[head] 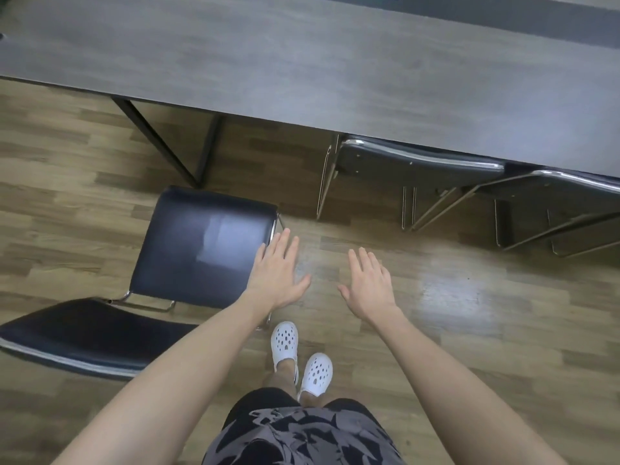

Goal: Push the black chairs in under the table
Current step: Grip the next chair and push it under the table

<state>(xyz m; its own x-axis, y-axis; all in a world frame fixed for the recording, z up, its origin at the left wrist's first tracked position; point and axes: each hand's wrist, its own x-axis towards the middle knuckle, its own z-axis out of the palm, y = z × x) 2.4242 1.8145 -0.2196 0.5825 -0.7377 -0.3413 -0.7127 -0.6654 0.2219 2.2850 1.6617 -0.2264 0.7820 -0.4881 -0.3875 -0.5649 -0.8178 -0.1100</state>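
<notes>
Head view: one black chair (201, 243) stands on the wood floor, outside the table (302, 62) edge. A second chair (416, 162) and a third chair (553, 193) sit tucked under the table at right. Left hand (276, 273): fingers straight, slightly spread, over the seat's right edge; contact cannot be determined. Right hand (369, 283): fingers straight and apart, above bare floor, holding nothing

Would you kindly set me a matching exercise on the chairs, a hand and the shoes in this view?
Things:
1 left chair
2 middle chair
3 right hand
4 shoes

States:
A white
B seat under the table
C open above bare floor
D standing clear of the table

Pairs: 1-D, 2-B, 3-C, 4-A.
</notes>
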